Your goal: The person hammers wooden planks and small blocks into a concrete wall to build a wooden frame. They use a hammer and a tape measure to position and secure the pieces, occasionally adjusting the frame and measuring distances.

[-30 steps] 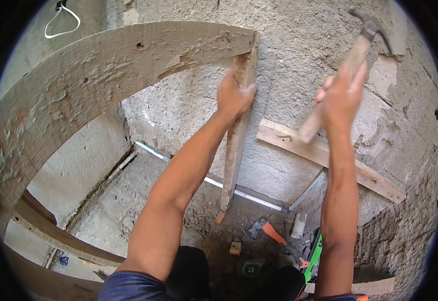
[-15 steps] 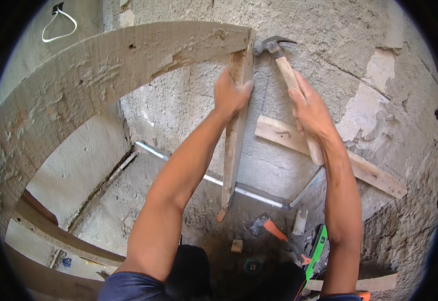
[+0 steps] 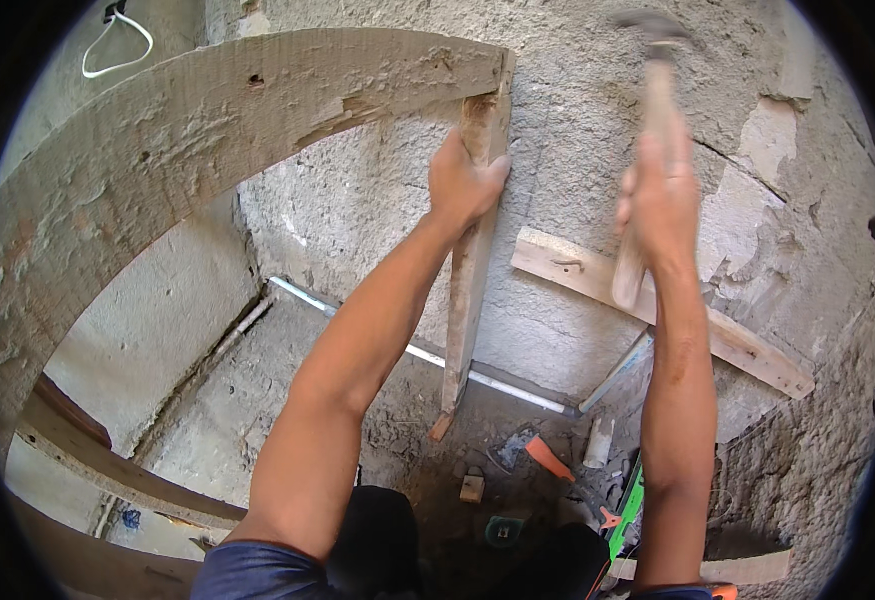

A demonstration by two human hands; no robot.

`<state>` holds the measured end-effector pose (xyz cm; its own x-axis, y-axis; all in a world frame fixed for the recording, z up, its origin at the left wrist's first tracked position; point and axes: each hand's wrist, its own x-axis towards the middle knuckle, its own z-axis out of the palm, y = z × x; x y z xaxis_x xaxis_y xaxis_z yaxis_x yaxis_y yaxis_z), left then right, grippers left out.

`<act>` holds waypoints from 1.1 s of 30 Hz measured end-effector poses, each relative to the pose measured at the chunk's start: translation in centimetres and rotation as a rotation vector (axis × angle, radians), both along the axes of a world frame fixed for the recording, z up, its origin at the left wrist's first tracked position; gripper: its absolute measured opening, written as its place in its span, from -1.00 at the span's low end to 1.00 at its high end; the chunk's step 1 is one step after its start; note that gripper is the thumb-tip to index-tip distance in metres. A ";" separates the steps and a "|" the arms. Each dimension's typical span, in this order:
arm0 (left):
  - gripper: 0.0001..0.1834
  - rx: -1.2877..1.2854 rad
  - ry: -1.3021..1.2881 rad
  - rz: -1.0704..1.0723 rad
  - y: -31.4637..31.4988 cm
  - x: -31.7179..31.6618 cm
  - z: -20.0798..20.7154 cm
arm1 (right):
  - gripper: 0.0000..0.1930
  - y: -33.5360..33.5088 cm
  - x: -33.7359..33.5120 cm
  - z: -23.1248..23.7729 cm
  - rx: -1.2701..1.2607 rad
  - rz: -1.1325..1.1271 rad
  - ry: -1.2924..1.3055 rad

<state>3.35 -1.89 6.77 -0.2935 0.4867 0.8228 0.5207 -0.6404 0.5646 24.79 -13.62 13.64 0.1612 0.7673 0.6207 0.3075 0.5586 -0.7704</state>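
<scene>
We see two bare hands, well apart. The left hand (image 3: 465,180) is clamped around one straight board (image 3: 464,320), close to its far end. The right hand (image 3: 662,205) is closed around the handle of one hammer (image 3: 660,95), its blurred head far up against the view of the wall (image 3: 577,170), to the right of the board.

We count one big curved beam (image 3: 227,110) sweeping from the left to meet the straight board's far end. Two more curved boards (image 3: 127,480) lie near on the left, below the big one.

To the right of the straight board, we see one short plank (image 3: 747,350) slanting across the wall, with one bent nail (image 3: 567,264) in it; the hammer handle's end overlaps it in our view, and we cannot tell whether they touch. One long white pipe (image 3: 517,392) runs behind the straight board, along the foot of the wall.

Nearer, on the floor, we count one orange strip (image 3: 549,458), one small wooden block (image 3: 472,489), one short pipe piece (image 3: 599,442) and one green level (image 3: 629,510) beside the right forearm. Far left, one small dark wall opening (image 3: 114,11) holds one white cable loop (image 3: 117,70).
</scene>
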 end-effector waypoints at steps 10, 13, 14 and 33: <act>-0.46 0.035 0.000 0.003 0.4 0.0 -0.2 | -0.40 1.0 0.0 -1.3 0.016 -0.053 -0.379; -0.46 0.022 -0.011 -0.013 0.3 0.0 -0.2 | -0.39 1.3 0.0 -0.6 0.160 -0.081 0.028; -0.46 0.016 -0.010 -0.020 0.3 0.0 -0.2 | -0.38 1.6 -0.1 -0.7 0.281 -0.141 -0.010; -0.33 -0.064 0.115 0.002 0.6 -1.4 -0.4 | -0.81 -15.9 3.8 -33.9 -0.578 0.213 0.297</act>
